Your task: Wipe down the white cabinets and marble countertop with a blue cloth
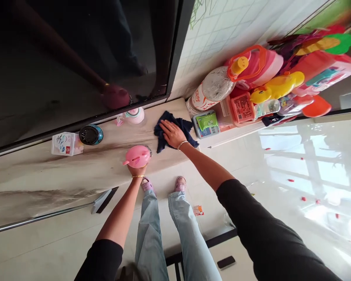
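Observation:
My left hand (137,170) is closed around the near side of a pink coin bank (137,156) with a dark slot on top; the bank hides most of its fingers. At the right end of the stone-patterned ledge, my right hand (173,134) lies flat, fingers stretched out, on a crumpled dark blue cloth (161,143). Behind the coin bank stands a pink-and-white bottle (137,115). Farther left on the ledge (117,134) are a blue jar with a black lid (91,134) and a clear plastic box (64,143).
A glossy black screen (76,58) rises behind the ledge. Right of the cloth are a tin with a green packet (207,124), a large plastic bottle (212,89), a yellow toy duck (277,86) and other toys. An orange wrapper (198,210) lies on the floor.

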Demonstrator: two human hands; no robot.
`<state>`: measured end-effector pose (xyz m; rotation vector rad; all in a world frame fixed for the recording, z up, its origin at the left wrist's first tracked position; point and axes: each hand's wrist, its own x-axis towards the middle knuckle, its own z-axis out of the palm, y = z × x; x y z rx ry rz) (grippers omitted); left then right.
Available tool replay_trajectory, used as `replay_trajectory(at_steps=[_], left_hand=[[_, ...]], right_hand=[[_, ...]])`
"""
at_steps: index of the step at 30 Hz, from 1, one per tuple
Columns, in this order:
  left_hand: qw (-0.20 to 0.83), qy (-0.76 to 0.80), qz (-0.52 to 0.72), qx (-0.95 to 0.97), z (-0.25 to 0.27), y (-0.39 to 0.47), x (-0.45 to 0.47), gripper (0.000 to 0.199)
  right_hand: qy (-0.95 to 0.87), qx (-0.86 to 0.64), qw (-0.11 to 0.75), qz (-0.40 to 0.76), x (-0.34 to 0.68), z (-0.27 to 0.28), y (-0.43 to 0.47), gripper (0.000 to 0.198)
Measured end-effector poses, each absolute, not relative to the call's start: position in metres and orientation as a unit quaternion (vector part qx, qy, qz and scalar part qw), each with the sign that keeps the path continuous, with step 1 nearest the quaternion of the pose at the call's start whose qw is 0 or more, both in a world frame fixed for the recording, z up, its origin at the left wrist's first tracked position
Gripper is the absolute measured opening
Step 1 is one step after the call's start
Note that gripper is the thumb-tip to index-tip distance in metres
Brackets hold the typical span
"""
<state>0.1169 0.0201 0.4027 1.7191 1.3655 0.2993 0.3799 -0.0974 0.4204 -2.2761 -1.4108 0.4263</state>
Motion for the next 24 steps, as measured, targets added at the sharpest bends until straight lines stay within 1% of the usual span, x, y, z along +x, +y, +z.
replay_trajectory(at_steps=[3, 6, 9, 12, 15, 18, 22, 24], left_hand=[[0.427, 0.569, 0.148, 0.687, 0.398, 0.015, 0.117, 0.112], [0.393, 0.565, 0.156, 0.709, 0.39, 0.014, 0.116, 0.113], [0.36, 0.558, 0.153, 0.732, 0.385, 0.016, 0.114, 0.108], [0.356, 0.554, 0.15, 0.738, 0.383, 0.018, 0.112, 0.105], [0.358, 0.551, 0.152, 0.738, 0.38, 0.016, 0.111, 0.101], [0.354, 0.554, 0.162, 0.736, 0.376, 0.015, 0.109, 0.1], [0.339, 0.552, 0.166, 0.744, 0.373, 0.015, 0.109, 0.103], [0.335, 0.548, 0.163, 0.749, 0.373, 0.016, 0.109, 0.103]], right_hand=[[-0.416, -0.88, 0.199, 0.113, 0.422, 0.417, -0.104, 0.059], [-0.361, -0.904, 0.209, 0.093, 0.43, 0.412, -0.063, 0.061], [-0.439, -0.86, 0.227, 0.127, 0.411, 0.411, -0.034, 0.064], [-0.52, -0.813, 0.209, 0.16, 0.418, 0.416, -0.05, 0.062], [-0.464, -0.853, 0.188, 0.147, 0.447, 0.421, -0.08, 0.061], [-0.378, -0.897, 0.197, 0.116, 0.448, 0.421, -0.072, 0.059], [-0.454, -0.855, 0.216, 0.13, 0.405, 0.415, -0.023, 0.055], [-0.503, -0.827, 0.208, 0.143, 0.398, 0.414, -0.017, 0.055]])
